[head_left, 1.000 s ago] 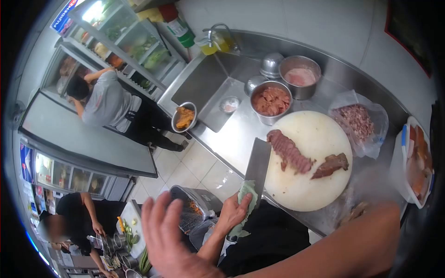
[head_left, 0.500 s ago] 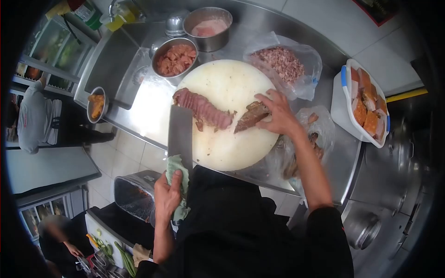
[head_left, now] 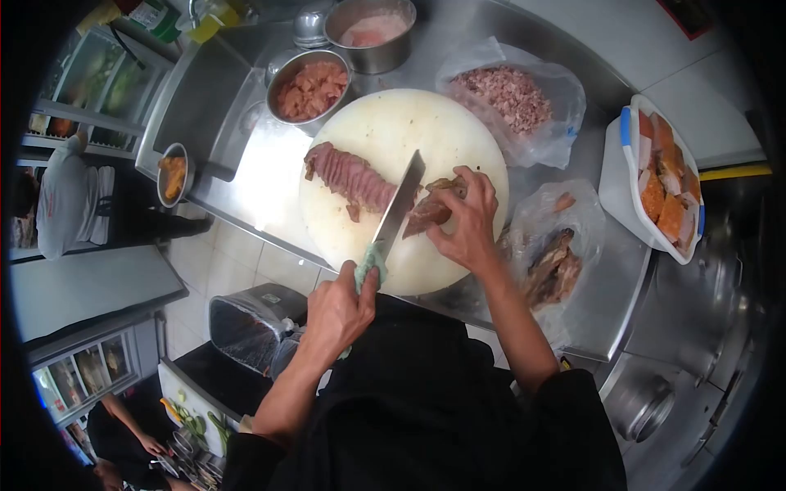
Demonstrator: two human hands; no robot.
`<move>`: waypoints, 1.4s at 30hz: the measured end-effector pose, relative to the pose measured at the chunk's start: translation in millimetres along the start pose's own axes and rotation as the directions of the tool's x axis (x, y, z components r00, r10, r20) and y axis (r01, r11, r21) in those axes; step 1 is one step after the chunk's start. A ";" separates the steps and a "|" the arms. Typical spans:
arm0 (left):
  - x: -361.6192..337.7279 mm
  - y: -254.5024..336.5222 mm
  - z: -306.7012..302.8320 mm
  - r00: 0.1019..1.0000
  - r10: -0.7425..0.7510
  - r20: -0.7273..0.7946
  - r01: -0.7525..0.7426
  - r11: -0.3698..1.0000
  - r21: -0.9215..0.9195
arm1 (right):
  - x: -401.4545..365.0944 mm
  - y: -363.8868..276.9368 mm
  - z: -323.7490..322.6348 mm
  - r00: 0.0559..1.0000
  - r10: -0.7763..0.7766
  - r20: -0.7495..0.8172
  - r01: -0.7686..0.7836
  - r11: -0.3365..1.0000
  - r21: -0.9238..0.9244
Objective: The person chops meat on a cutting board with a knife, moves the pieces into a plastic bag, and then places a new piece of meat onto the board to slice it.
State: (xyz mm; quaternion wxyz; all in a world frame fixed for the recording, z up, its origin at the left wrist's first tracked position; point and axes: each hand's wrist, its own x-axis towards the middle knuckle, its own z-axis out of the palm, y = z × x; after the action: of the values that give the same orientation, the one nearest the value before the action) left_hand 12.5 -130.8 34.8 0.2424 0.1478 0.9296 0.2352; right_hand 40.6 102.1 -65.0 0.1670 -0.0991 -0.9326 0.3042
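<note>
My left hand (head_left: 337,309) is closed around the handle of a cleaver (head_left: 399,200), with a pale green cloth (head_left: 371,263) wrapped about the handle. The blade stands nearly edge-on over the round white cutting board (head_left: 405,114), between two portions of meat. On its right, the fingers of my right hand (head_left: 473,225) grip a browned chunk of cooked meat (head_left: 427,214) resting on the board. To the left of the blade lies a row of sliced meat (head_left: 348,178), pink inside and brown at the edges, its slices leaning together.
Behind the board stand metal bowls of raw-looking meat (head_left: 313,90) and pale contents (head_left: 372,33). Chopped meat (head_left: 503,98) fills a plastic bag; another bag (head_left: 565,217) holds browned pieces. A white tub (head_left: 634,204) of roasted slabs is at right. Co-workers (head_left: 61,192) are at left.
The cleaver has moved right, from the left end of the sliced row to its right end, and turned nearly edge-on. My right hand has shifted its hold on the chunk.
</note>
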 end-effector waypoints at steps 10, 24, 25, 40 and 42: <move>2.1 20.3 6.3 0.995 0.100 -0.018 -0.098 0.989 0.107 | -5.5 2.1 11.8 0.997 0.007 -0.080 -0.005 1.000 0.020; 33.9 29.4 26.2 0.993 0.114 -0.031 -0.109 0.985 0.136 | -2.0 12.3 20.3 0.997 -0.046 -0.057 0.046 0.999 0.005; 37.5 29.3 26.9 0.993 0.117 -0.033 -0.112 0.986 0.122 | -1.6 11.6 19.8 0.998 -0.031 -0.055 0.032 0.999 0.012; 114.9 38.6 50.2 0.967 0.223 -0.120 -0.222 0.975 0.025 | 0.1 13.0 22.0 0.990 -0.075 -0.116 0.077 0.997 0.017; 129.7 41.0 44.4 0.960 0.244 -0.139 -0.242 0.970 0.031 | 0.0 12.0 20.5 0.995 -0.054 -0.087 0.057 0.998 0.032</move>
State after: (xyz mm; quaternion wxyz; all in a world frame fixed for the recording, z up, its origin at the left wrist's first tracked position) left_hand -66.6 -29.5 -28.0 0.1439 0.2452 0.9208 0.2669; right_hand 33.9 100.7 -87.8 0.2170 -0.0831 -0.9215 0.3111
